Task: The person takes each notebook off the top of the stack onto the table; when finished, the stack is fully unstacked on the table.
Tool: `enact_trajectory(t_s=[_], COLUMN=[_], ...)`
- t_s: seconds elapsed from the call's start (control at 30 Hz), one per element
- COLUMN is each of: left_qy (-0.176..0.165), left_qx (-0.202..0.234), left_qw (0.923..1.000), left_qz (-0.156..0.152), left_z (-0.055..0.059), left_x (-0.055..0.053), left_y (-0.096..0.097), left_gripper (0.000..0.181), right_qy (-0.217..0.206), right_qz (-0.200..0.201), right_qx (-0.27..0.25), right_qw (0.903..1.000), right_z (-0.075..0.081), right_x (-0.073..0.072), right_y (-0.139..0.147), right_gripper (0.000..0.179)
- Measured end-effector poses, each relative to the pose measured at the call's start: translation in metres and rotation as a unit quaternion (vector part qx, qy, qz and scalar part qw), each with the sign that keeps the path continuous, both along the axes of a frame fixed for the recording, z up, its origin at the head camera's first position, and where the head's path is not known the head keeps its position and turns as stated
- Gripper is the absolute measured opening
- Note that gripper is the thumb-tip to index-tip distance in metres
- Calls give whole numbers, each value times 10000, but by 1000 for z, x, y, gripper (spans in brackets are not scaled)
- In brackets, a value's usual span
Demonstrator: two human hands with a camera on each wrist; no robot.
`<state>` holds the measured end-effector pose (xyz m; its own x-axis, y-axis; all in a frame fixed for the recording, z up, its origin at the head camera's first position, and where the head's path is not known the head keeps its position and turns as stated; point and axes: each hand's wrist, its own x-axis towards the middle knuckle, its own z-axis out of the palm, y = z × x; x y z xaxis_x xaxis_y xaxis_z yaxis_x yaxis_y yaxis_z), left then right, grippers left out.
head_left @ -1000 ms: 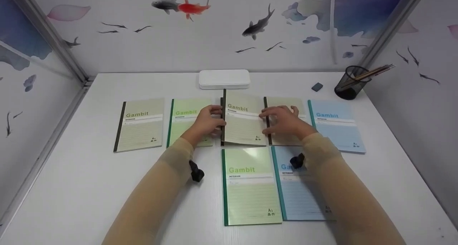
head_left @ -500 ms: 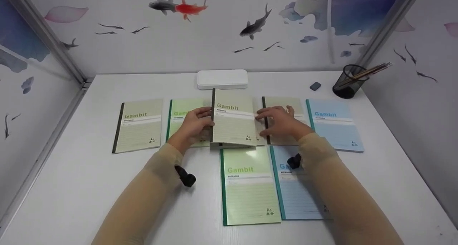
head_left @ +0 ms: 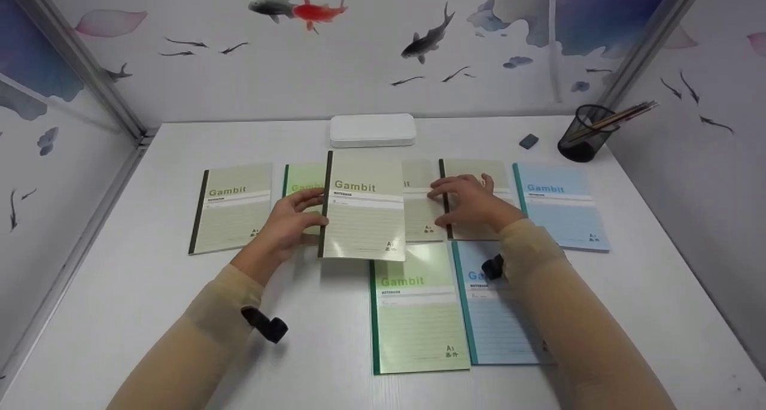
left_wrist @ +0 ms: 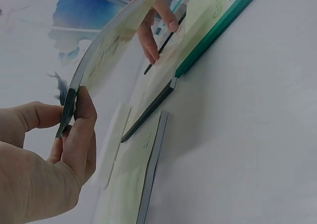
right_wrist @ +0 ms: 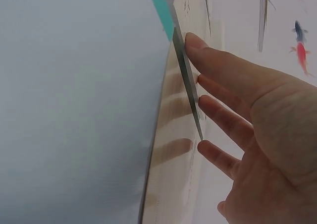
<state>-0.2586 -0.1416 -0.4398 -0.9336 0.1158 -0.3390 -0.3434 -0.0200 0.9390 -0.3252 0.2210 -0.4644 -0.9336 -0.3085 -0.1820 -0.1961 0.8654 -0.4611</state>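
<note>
My left hand (head_left: 287, 224) pinches a beige "Gambit" notebook (head_left: 365, 230) by its dark spine. In the left wrist view the thumb and fingers clasp that spine, and the cover (left_wrist: 114, 50) bends away, raised off the table. It overlaps a green notebook (head_left: 304, 173) on the left and another beige notebook (head_left: 423, 215) lying beneath to the right. My right hand (head_left: 470, 200), fingers spread and lightly bent, is over the dark spine of a further beige notebook (head_left: 479, 233). In the right wrist view the right fingertips (right_wrist: 210, 149) are near that spine, gripping nothing.
A beige notebook (head_left: 230, 218) lies far left, a blue one (head_left: 565, 218) at right. Nearer are a green notebook (head_left: 419, 332) and a blue one (head_left: 502, 326) under the right forearm. Behind stand a white case (head_left: 372, 131), a dark eraser-like block (head_left: 529, 141) and a mesh pen cup (head_left: 580, 143).
My left hand has lifted the beige notebook and carried it left and toward me, uncovering the beige notebook beneath. The right hand has stayed nearly in place, and the notebook has left its fingertips.
</note>
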Motion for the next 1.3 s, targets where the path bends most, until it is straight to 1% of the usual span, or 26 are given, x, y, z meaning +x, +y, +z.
enact_trajectory(t_s=[0.23, 0.3, 0.4, 0.47, 0.53, 0.63, 0.8, 0.93, 1.0, 1.1, 1.2, 1.3], left_qy=[-2, 44, 120, 140, 113, 4, -219, -373, -443, -452, -261, 32], left_qx=[29, 21, -61, -126, -198, -293, -403, -519, -588, -797, -1288, -1872], left_qw=[9999, 9999, 9998, 9997, 9997, 9995, 9985, 9970, 9962, 9945, 9898, 9795], left_qz=[-97, -126, -142, -138, -130, -151, -299, -431, -468, -503, -547, -742], left_z=[1, 4, 12, 16, 19, 16, 4, -2, -3, -5, -3, 3], left_x=[30, 40, 54, 63, 73, 87, 107, 119, 123, 128, 132, 135], left_y=[-15, -22, -34, -41, -47, -53, -60, -64, -66, -66, -62, -57], left_gripper=[69, 70, 72, 72, 73, 74, 75, 74, 74, 74, 82, 95], right_qy=[-5, 14, 58, 94, 112, 120, 75, 56, 50, 40, 38, 31], right_qz=[49, 106, 109, 121, 165, 225, 158, 103, 83, 67, 77, 40], right_qx=[39, 54, 104, 178, 220, 265, 269, 255, 252, 248, 247, 220], right_qw=[10000, 9999, 9999, 9997, 9996, 9993, 9995, 9996, 9996, 9997, 9997, 9997], right_z=[-2, -2, -3, -3, -3, -3, -5, -6, -6, -6, -5, -4], right_x=[-1, -1, -1, -1, -2, -2, 0, 1, 2, 3, 4, 4], right_y=[2, 2, 2, 3, 3, 3, 2, 1, 2, 2, 2, 1], right_gripper=[56, 56, 57, 57, 57, 57, 58, 57, 57, 57, 56, 56])
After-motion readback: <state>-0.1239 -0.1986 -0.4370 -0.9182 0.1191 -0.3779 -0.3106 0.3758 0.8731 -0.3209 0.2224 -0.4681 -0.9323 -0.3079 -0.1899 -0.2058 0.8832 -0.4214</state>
